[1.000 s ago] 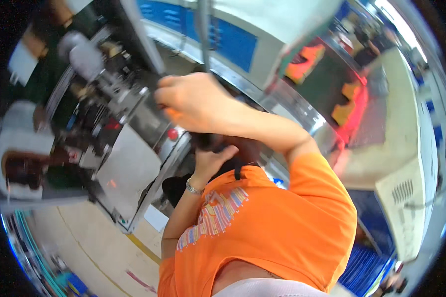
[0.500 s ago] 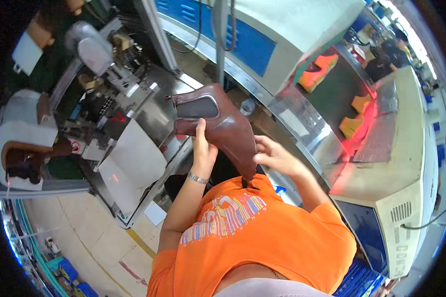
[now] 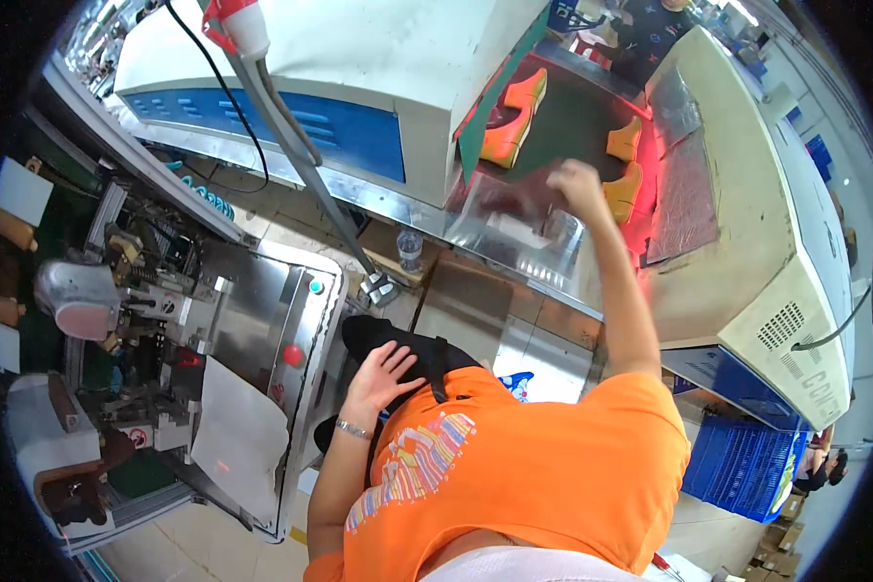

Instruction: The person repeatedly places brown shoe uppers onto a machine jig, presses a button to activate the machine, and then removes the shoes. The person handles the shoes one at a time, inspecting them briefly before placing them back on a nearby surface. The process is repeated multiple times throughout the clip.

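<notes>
My left hand (image 3: pixel 380 379) hangs in front of my waist, its fingers spread and holding nothing. Stretched forward to the right, my right hand (image 3: pixel 580 186) is over the metal end plate of the conveyor (image 3: pixel 572 121). Motion smears its fingers, and a faint reddish-brown blur lies just left of it; whether it holds anything cannot be told. On the green belt beyond, under red light, lie orange-yellow shoe pieces, a long one (image 3: pixel 514 121) at left and smaller ones (image 3: pixel 624 192) at right. The brown ankle boot seen before is not clearly visible.
A white and blue machine housing (image 3: pixel 291 116) stands ahead, a cream machine (image 3: pixel 757 281) at right. Left is a metal shoe machine (image 3: pixel 170 310) with a red button (image 3: pixel 293 355). A slanted pole (image 3: pixel 306 175), a plastic bottle (image 3: pixel 409 248) and a blue crate (image 3: pixel 742 466) are nearby.
The brown boot has left my left hand, which now has spread fingers. My right hand has reached forward to the conveyor. The view has turned rightward.
</notes>
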{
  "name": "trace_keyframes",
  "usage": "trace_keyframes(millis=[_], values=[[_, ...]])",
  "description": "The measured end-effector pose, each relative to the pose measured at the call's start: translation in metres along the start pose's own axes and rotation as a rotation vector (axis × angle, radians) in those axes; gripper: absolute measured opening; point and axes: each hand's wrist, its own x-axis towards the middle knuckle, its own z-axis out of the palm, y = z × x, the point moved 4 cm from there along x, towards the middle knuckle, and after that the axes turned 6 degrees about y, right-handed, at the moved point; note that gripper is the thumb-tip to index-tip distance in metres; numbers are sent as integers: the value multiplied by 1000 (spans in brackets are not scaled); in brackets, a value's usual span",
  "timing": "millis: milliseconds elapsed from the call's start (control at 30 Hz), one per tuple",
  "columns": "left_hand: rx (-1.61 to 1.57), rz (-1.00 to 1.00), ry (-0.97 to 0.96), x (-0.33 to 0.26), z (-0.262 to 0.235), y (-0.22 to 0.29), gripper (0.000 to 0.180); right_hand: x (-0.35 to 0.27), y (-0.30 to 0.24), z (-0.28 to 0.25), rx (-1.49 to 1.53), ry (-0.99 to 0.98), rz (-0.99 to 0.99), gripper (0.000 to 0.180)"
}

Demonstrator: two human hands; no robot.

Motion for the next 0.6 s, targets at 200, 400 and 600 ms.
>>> trace_keyframes(millis=[200, 400, 600], values=[[31, 220, 106, -8, -13, 40, 41, 157, 140, -64, -226, 460, 637, 65], [-34, 204, 185, -12, -41, 32, 31, 80, 145, 44, -81, 489, 418, 53], [-84, 99, 318, -12, -53, 21, 18, -101, 126, 140, 576, 62, 948, 40]])
